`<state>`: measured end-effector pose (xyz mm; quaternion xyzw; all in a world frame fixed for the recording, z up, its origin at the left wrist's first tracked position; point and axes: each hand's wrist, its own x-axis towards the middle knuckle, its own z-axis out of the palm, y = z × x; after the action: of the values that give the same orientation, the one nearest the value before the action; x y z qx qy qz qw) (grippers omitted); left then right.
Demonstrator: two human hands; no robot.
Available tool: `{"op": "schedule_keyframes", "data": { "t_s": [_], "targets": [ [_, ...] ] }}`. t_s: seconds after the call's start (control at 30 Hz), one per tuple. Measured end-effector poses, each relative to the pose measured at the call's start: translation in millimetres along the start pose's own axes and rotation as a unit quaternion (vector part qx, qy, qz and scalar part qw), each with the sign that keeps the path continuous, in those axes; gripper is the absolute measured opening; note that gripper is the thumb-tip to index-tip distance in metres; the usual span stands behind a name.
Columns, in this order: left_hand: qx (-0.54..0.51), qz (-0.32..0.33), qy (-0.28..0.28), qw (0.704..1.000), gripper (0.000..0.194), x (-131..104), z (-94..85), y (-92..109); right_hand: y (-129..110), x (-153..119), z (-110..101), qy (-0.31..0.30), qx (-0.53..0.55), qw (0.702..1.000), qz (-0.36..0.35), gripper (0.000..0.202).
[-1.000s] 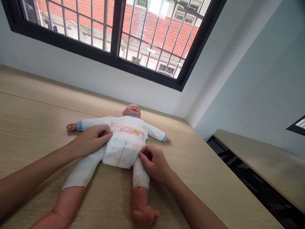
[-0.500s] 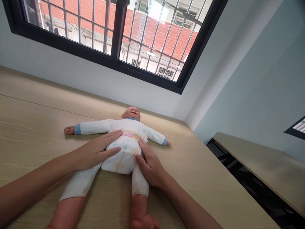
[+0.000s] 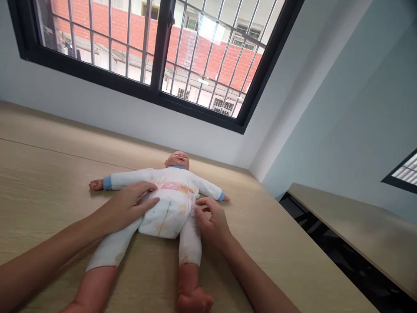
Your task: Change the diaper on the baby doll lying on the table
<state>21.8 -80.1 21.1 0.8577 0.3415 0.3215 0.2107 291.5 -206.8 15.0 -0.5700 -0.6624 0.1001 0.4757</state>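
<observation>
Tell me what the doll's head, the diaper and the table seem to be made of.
Doll's head: likely vinyl or another plastic, smooth with a faint sheen.
Diaper: probably nonwoven sheet; it looks matte, white and softly creased.
Table: wood or laminate, hard to say; fine grain streaks, fairly matte.

Bare forearms point(image 3: 257, 271), bare left hand point(image 3: 130, 206), bare right hand point(image 3: 212, 221)

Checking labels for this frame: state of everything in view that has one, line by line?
Doll: face up, arms out, legs apart.
Diaper: front up over doll's hips; fastening unclear.
Left hand: open, fingers at diaper's side.
Right hand: fingers curled at diaper's opposite side; grip unclear.
Window: barred; open or shut unclear.
</observation>
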Motion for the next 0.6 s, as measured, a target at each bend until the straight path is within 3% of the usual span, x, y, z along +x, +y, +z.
{"op": "schedule_keyframes", "data": {
  "t_s": [0.07,0.17,0.37,0.5,0.6],
  "targets": [
    [-0.001,-0.034,0.028,0.999,0.043,0,-2.9,-1,-4,-3,-7,0.011,-0.005,1.0,-0.012,0.014],
    [-0.025,-0.058,0.037,0.997,0.035,0,-5.2,-5,-12,-6,-12,-0.028,-0.021,0.997,-0.064,0.016],
    [-0.13,-0.07,-0.026,0.989,0.045,1,-1.5,-10,-24,-11,-7,-0.072,-0.006,0.996,-0.044,0.021],
    [-0.251,-0.129,-0.046,0.958,0.055,0,0.3,-8,-28,-17,-5,-0.078,0.06,0.995,-0.016,0.036],
    [-0.345,-0.172,-0.05,0.921,0.059,0,-0.9,-3,-28,-21,-3,-0.122,0.069,0.99,-0.016,0.065]
  ]
}}
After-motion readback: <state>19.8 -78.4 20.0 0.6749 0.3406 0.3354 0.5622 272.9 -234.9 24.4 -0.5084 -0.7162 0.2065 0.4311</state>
